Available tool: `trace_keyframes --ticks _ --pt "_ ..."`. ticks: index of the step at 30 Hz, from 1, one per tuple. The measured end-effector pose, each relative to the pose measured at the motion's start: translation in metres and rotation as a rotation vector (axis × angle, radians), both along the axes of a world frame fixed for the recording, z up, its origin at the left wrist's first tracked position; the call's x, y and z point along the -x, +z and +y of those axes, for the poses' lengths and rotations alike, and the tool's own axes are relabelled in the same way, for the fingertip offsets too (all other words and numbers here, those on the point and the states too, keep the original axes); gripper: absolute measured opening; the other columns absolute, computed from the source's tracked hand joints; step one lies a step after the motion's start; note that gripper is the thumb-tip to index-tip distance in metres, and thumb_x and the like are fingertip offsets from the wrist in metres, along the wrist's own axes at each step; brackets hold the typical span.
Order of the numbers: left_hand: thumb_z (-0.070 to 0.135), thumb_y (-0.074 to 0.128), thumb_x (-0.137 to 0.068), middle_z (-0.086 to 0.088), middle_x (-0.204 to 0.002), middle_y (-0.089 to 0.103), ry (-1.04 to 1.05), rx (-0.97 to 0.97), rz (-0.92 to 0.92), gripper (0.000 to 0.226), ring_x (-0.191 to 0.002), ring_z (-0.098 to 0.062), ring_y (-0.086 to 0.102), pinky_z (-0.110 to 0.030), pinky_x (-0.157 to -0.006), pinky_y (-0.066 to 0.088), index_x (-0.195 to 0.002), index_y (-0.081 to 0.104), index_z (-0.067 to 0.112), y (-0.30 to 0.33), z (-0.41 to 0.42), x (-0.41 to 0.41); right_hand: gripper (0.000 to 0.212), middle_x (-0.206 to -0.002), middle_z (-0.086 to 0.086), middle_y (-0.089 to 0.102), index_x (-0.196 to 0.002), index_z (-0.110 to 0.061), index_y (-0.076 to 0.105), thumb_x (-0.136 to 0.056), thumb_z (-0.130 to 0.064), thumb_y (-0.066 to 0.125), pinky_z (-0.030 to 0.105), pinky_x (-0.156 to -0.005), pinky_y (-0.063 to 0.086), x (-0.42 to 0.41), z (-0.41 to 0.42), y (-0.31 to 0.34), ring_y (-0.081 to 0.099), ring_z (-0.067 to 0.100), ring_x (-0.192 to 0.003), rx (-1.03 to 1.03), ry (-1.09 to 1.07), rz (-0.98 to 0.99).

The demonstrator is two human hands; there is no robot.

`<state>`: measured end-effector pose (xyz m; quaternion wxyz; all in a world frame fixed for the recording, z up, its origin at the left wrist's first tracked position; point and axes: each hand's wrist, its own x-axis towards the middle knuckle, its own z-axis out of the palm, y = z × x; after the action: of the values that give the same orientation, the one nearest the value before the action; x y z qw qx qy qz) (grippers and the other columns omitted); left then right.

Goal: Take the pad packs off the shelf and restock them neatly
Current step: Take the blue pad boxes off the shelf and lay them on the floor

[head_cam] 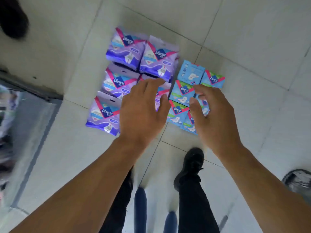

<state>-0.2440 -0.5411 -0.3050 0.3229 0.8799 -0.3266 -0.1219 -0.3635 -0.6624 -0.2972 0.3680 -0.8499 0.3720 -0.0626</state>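
Several purple pad packs (124, 47) lie in two columns on the tiled floor (235, 39). Beside them on the right lie several smaller blue pad packs (182, 90), also in rows. My left hand (143, 108) hovers above the lower purple packs with fingers spread and relaxed, holding nothing. My right hand (213, 113) hovers over the lower blue packs, fingers loosely curved, holding nothing. Both hands hide part of the packs beneath them; whether they touch the packs I cannot tell.
The base of a shelf unit (33, 101) runs along the left edge, blurred. My black shoe (190, 165) and dark trouser legs stand just below the packs. A dark shape (13, 17) sits at top left, and a grey object (297, 180) at the right edge.
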Motion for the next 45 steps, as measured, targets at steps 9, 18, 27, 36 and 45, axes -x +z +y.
trace_keyframes --ticks 9,18,27,36,45 --pt "0.031 0.047 -0.088 0.000 -0.113 0.064 0.461 -0.044 -0.123 0.034 -0.104 -0.023 0.060 -0.044 -0.086 0.050 -0.118 0.060 0.021 0.153 0.144 -0.083 0.041 -0.111 0.002 0.064 -0.123 -0.012 0.060 -0.092 -0.034 0.044 0.026 -0.086 0.041 -0.152 0.106 0.160 0.059 0.020 -0.102 0.077 0.495 -0.197" --pt "0.027 0.053 -0.087 -0.004 -0.109 0.064 0.932 -0.108 -0.282 0.032 -0.100 -0.027 0.059 -0.036 -0.082 0.047 -0.116 0.061 0.019 0.223 0.309 -0.089 0.039 -0.115 0.002 0.063 -0.128 -0.014 0.057 -0.094 -0.031 0.049 0.042 -0.087 0.048 -0.231 0.256 0.212 0.059 0.024 -0.102 0.044 0.977 -0.319" --pt "0.029 0.052 -0.086 -0.001 -0.116 0.062 1.197 -0.079 -0.234 0.035 -0.107 -0.021 0.057 -0.030 -0.086 0.044 -0.119 0.060 0.022 0.220 0.469 -0.147 0.041 -0.118 -0.002 0.061 -0.131 -0.017 0.054 -0.093 -0.032 0.054 0.027 -0.085 0.045 -0.315 0.431 0.216 0.058 0.012 -0.100 0.006 1.174 -0.361" --pt "0.032 0.050 -0.086 0.002 -0.119 0.058 1.168 -0.018 -0.143 0.038 -0.104 -0.021 0.056 -0.037 -0.084 0.049 -0.122 0.057 0.024 0.182 0.600 -0.259 0.037 -0.108 -0.016 0.055 -0.126 -0.029 0.050 -0.092 -0.043 0.058 0.005 -0.066 0.039 -0.440 0.574 0.166 0.055 -0.008 -0.081 -0.147 0.878 -0.197" --pt "0.029 0.052 -0.088 0.004 -0.120 0.058 1.150 0.027 -0.104 0.036 -0.107 -0.016 0.053 -0.027 -0.076 0.039 -0.124 0.056 0.024 0.164 0.643 -0.316 0.042 -0.107 -0.009 0.057 -0.119 -0.017 0.051 -0.094 -0.051 0.050 0.006 -0.069 0.037 -0.508 0.615 0.140 0.054 0.005 -0.096 -0.257 0.576 -0.207"
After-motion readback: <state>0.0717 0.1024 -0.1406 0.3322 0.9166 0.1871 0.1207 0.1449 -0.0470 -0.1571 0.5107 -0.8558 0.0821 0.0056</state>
